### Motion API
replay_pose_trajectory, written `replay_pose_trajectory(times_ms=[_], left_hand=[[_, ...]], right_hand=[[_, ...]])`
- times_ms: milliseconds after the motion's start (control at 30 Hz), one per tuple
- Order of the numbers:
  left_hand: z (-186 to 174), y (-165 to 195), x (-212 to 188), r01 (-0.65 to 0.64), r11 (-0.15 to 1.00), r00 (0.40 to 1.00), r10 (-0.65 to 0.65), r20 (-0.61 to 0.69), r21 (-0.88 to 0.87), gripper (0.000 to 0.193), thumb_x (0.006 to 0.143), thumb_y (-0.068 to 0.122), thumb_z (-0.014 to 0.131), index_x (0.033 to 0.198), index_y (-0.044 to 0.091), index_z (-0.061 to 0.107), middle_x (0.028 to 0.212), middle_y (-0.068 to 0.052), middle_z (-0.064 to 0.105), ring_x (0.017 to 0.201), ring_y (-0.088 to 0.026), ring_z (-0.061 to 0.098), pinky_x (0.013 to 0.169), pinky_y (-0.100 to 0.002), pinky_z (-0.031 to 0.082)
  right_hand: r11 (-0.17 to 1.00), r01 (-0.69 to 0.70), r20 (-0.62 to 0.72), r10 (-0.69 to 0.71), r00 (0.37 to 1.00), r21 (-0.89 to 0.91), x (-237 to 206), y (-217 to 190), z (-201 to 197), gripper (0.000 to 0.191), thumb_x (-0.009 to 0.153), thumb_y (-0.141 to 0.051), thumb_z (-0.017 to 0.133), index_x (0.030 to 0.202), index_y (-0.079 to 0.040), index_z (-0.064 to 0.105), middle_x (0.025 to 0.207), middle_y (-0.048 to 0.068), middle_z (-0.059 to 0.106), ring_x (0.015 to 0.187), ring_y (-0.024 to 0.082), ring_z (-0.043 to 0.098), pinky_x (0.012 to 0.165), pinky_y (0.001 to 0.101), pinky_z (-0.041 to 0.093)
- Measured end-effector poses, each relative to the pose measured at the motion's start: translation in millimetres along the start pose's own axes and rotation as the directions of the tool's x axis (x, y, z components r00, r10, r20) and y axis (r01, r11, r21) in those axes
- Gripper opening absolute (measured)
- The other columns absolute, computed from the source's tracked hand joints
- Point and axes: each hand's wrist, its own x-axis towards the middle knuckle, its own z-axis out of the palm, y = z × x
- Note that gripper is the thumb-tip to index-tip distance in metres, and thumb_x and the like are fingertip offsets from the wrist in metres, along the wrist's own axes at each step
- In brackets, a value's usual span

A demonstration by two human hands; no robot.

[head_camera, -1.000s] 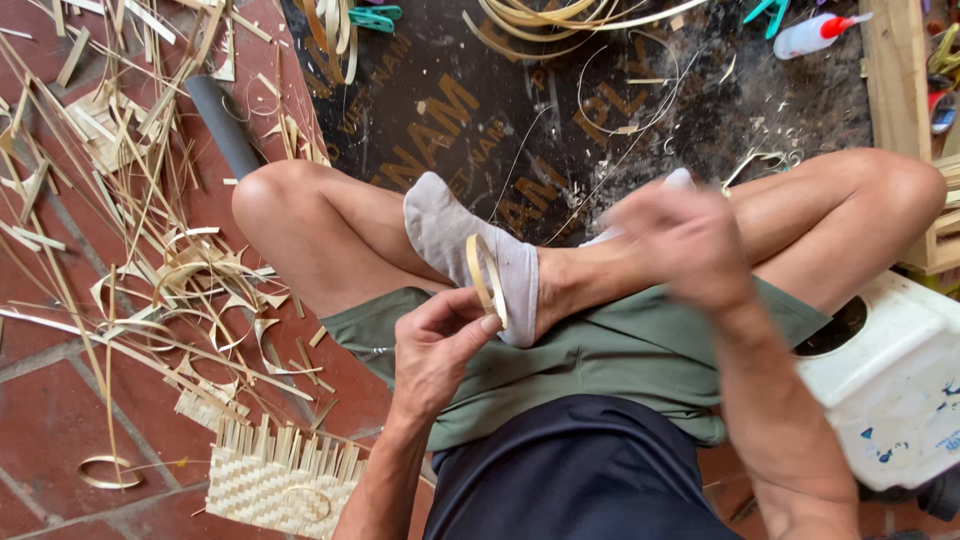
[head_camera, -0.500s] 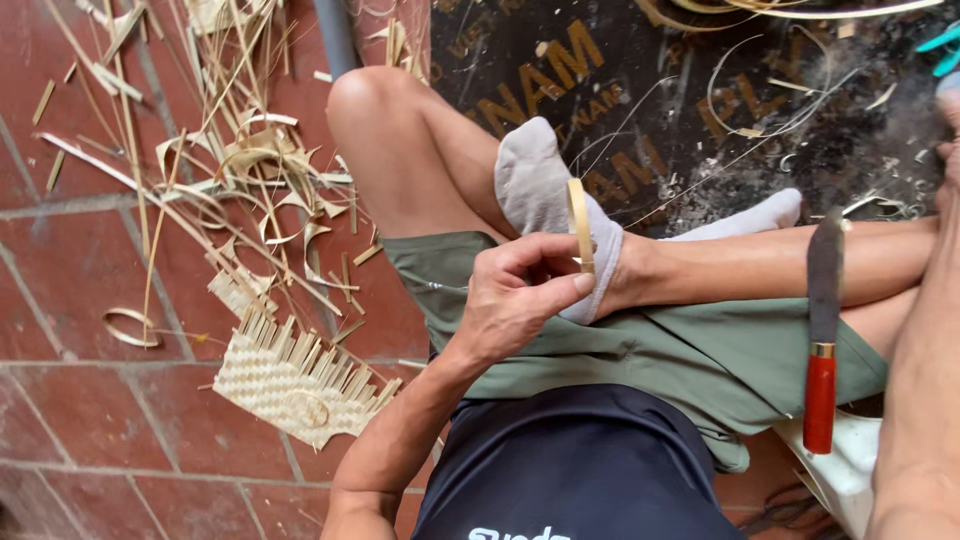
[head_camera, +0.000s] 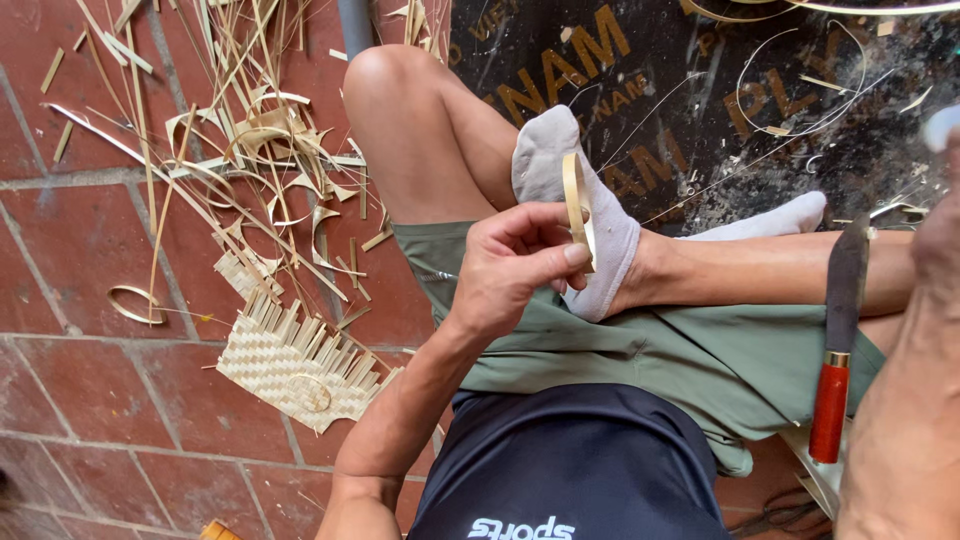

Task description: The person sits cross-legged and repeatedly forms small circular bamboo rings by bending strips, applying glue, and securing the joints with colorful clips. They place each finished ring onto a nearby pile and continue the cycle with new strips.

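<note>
One bamboo strip, pinched upright.
Nipped between left hand thumb and fingers, just above grey-socked foot. Right hand mostly out of frame, grip impossible to tell; red-handled knife beside it, woven mat on brick floor.

The floor is red brick tile with pale grout lines, in even daylight. A dark printed mat covers it at the upper right, and bamboo shavings litter the tiles.

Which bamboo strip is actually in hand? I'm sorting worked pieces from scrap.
The short curved bamboo strip pinched upright in the left hand, in front of the grey sock. The other strips lie loose on the brick floor.
</note>
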Motion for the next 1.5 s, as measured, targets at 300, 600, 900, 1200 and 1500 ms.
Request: replay_pose_trajectory(times_ms=[300,600,900,1200,1500], left_hand=[[28.3,3.5,-6.3,-0.206,0.875,0.976,0.218,0.025,0.437,0.033,0.096,0.002,0.074,0.129,0.0,0.069,0.1,-0.003,0.073,0.088,-0.006,0.066,0.081,-0.022,0.056],[37.4,18.7,-10.2,-0.204,0.872,0.979,0.194,0.068,0.445,0.033,0.097,0.003,0.072,0.129,0.0,0.069,0.097,-0.001,0.073,0.082,-0.003,0.064,0.074,-0.021,0.055],[34.1,25.4,-7.0,-0.24,0.846,0.97,0.222,0.095,0.476,0.032,0.095,0.003,0.074,0.127,-0.001,0.069,0.091,-0.001,0.071,0.077,-0.002,0.062,0.068,-0.021,0.054],[35.5,28.7,-7.7,-0.25,0.841,0.968,0.214,0.13,0.48,0.031,0.097,0.004,0.074,0.127,-0.001,0.069,0.095,-0.002,0.071,0.08,-0.003,0.063,0.071,-0.021,0.055],[38.2,28.2,-6.4,-0.24,0.861,0.97,0.201,0.134,0.449,0.032,0.097,0.003,0.073,0.128,-0.001,0.069,0.097,-0.001,0.071,0.082,-0.002,0.063,0.073,-0.021,0.056]], right_hand=[[0.891,0.297,0.055,-0.335,0.941,0.344,-24.9,-167.4,0.1,0.046,0.096,-0.017,0.079,0.129,0.003,0.055,0.109,0.015,0.065,0.091,0.022,0.066,0.078,0.03,0.055],[0.818,0.555,0.172,-0.575,0.8,0.152,-4.6,-229.7,-7.5,0.05,0.075,-0.008,0.09,0.115,0.007,0.063,0.099,0.022,0.069,0.084,0.032,0.068,0.065,0.0357,0.054],[0.792,0.607,0.256,-0.602,0.756,0.071,11.0,-258.8,-14.3,0.048,0.074,-0.003,0.089,0.114,0.009,0.065,0.095,0.024,0.069,0.077,0.031,0.068,0.062,0.0392,0.053],[0.751,0.658,0.352,-0.601,0.717,-0.06,12.7,-284.5,-29.8,0.045,0.073,-0.003,0.089,0.109,0.011,0.066,0.093,0.022,0.069,0.076,0.035,0.068,0.067,0.0448,0.054],[0.723,0.687,0.369,-0.62,0.692,-0.072,19.0,-288.7,-34.8,0.041,0.072,-0.003,0.087,0.105,0.011,0.067,0.091,0.023,0.069,0.073,0.035,0.067,0.066,0.0452,0.054]])
